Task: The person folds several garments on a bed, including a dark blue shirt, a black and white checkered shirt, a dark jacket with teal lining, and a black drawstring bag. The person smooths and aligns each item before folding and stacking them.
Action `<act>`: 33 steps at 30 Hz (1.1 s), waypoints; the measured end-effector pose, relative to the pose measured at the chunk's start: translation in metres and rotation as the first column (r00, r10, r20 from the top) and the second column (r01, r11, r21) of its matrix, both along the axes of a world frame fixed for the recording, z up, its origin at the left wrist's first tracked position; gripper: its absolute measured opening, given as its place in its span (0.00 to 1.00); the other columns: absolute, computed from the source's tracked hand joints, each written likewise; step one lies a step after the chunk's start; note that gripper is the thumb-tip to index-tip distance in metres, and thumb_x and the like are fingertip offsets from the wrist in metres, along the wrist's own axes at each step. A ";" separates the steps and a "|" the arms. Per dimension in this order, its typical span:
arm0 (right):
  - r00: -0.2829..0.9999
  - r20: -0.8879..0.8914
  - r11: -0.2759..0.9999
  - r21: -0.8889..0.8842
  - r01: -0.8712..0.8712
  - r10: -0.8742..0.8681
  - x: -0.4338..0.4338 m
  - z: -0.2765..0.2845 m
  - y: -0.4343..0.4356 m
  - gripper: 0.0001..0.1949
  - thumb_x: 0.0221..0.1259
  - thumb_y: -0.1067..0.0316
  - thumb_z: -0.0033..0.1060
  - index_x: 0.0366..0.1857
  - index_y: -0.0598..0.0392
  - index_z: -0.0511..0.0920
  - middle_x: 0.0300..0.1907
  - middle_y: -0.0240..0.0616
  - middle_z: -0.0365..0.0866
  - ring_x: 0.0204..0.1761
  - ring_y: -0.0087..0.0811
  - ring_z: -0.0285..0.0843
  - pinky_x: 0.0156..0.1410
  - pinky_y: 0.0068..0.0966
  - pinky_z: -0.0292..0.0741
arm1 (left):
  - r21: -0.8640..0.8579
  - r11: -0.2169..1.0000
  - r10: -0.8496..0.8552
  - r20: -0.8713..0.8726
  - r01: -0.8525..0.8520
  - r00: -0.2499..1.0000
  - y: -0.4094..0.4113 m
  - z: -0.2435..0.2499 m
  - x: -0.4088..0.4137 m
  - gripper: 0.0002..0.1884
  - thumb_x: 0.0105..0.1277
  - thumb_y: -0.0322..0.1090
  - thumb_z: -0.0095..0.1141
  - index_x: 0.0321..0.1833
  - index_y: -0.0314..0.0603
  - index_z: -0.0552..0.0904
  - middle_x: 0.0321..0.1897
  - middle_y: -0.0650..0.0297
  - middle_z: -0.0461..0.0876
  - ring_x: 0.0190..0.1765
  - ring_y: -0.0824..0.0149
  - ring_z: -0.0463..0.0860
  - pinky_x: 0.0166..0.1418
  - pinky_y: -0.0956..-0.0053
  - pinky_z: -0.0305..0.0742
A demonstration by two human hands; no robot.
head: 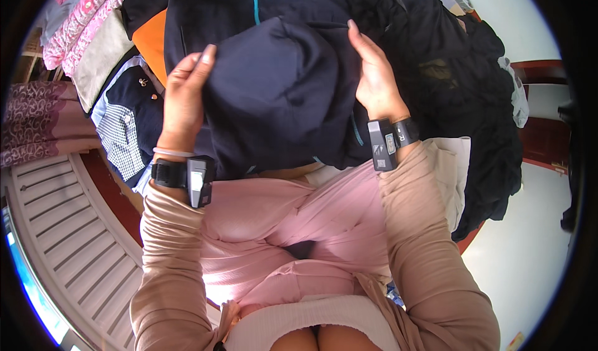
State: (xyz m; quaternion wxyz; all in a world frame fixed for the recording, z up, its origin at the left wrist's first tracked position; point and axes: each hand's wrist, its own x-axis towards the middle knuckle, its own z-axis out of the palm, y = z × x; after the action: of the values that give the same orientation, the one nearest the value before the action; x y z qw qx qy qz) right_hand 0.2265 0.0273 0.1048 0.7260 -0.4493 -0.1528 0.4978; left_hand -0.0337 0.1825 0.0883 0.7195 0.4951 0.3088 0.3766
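Note:
My left hand pinches the left side of a dark navy garment between thumb and fingers. My right hand is at the garment's upper right, its thumb side against the dark fabric. The garment hangs loosely between both hands, with folds down its middle and short teal stitching near its lower edge. Its lower edge lies above my lap in pink trousers. Behind it lies more dark navy clothing with a teal stripe. Which part of the garment each hand holds cannot be told.
Black clothes are heaped at the right, above a cream cloth. To the left lie an orange cloth, a checked garment, a beige cloth and pink floral fabric. A white slatted panel stands at the lower left.

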 end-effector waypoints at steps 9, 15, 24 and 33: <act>0.955 -0.298 1.000 -0.021 -0.017 0.010 0.012 -0.001 -0.012 0.18 0.70 0.56 0.66 0.57 0.52 0.83 0.56 0.32 0.86 0.60 0.24 0.81 0.66 0.23 0.73 | -0.506 0.860 -0.009 0.116 0.067 0.993 0.005 -0.011 -0.016 0.25 0.77 0.40 0.55 0.73 0.39 0.74 0.61 0.64 0.82 0.60 0.69 0.81 0.73 0.74 0.65; 0.980 -0.028 0.969 -0.146 -0.199 0.197 0.012 -0.010 -0.013 0.11 0.72 0.66 0.62 0.53 0.57 0.82 0.51 0.33 0.86 0.52 0.24 0.83 0.58 0.23 0.78 | -0.503 0.863 0.036 -0.040 -0.051 0.999 0.006 -0.011 -0.013 0.24 0.77 0.41 0.55 0.72 0.41 0.75 0.69 0.61 0.77 0.70 0.65 0.73 0.78 0.71 0.58; 0.998 -0.060 0.999 -0.050 -0.010 0.007 0.017 -0.027 -0.009 0.15 0.72 0.71 0.61 0.59 0.54 0.79 0.52 0.35 0.83 0.52 0.26 0.81 0.60 0.24 0.78 | -0.358 0.933 0.045 0.047 -0.025 0.998 0.020 -0.028 -0.018 0.15 0.77 0.34 0.52 0.62 0.40 0.82 0.65 0.63 0.80 0.69 0.67 0.74 0.77 0.73 0.58; 0.842 0.457 0.916 -0.388 -0.101 0.286 0.011 -0.018 -0.011 0.17 0.65 0.69 0.69 0.56 0.64 0.82 0.55 0.36 0.85 0.58 0.23 0.79 0.66 0.19 0.70 | -0.022 0.934 -0.349 -0.264 0.357 0.899 0.015 0.002 -0.028 0.24 0.64 0.28 0.69 0.64 0.32 0.81 0.58 0.62 0.84 0.60 0.69 0.81 0.70 0.77 0.69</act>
State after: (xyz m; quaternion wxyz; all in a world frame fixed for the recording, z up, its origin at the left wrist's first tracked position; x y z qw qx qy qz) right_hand 0.2373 0.0162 0.0864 0.5142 -0.6670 -0.2916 0.4536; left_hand -0.0620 0.1976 0.0903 0.7214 0.5983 0.3017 0.1749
